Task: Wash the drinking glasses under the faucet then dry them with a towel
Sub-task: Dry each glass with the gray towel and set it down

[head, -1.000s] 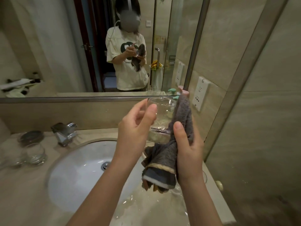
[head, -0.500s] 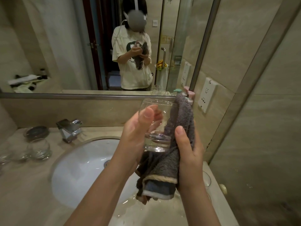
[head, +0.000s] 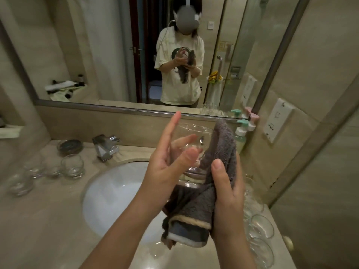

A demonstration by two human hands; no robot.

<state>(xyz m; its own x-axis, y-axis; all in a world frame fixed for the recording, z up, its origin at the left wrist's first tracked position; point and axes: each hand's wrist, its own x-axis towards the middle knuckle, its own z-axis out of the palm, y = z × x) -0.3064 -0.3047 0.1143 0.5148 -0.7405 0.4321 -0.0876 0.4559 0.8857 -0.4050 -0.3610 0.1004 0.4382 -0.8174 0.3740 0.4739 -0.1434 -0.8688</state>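
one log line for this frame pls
phase: drying | left hand: open, fingers against drinking glass | right hand: grips gray towel round glass | location: above sink

A clear drinking glass (head: 191, 152) sits between the left hand's (head: 165, 167) straightened fingers and the right hand (head: 226, 193). The right thumb presses a grey fluffy towel (head: 213, 171) against it. The left fingertips seem barely touching.

8 glasses (head: 72, 168), 1 towel (head: 196, 206), 2 hands (head: 165, 167)
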